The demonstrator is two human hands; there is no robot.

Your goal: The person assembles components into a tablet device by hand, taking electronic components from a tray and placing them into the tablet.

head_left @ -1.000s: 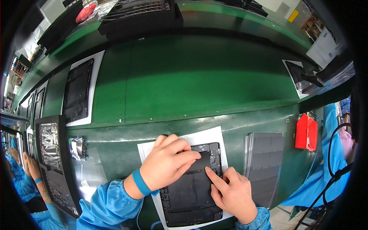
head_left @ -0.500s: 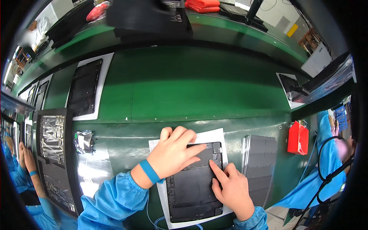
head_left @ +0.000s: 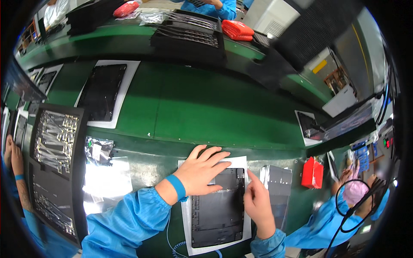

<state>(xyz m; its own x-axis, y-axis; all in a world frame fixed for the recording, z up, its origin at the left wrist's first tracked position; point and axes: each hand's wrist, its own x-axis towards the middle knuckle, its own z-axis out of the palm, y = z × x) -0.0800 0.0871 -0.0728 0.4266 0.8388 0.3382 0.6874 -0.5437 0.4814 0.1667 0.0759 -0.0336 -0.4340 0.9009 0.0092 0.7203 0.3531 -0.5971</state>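
A black tablet housing [head_left: 218,217] lies inside up on a white sheet [head_left: 187,223] in front of me. My left hand [head_left: 198,172] rests over its upper left corner, fingers spread and thumb reaching across the housing; it grips nothing. Beside the upper right edge is my right hand [head_left: 259,200], its index finger stretched along the sheet's margin and the other fingers curled. Nothing shows in that hand, though its palm side is partly hidden. A blue band [head_left: 177,187] circles my left wrist.
Left of me stand a black tray [head_left: 56,142] of flat cables and a clear bag [head_left: 100,151] of small parts. Dark strips [head_left: 277,185] lie at right, near a red bin [head_left: 312,173]. Another housing [head_left: 102,92] sits on the green belt [head_left: 193,107]. Co-workers sit on both sides.
My right index finger has moved off the housing's upper part to its right edge. The left fingers have spread out over the upper left corner. The whole view has shifted.
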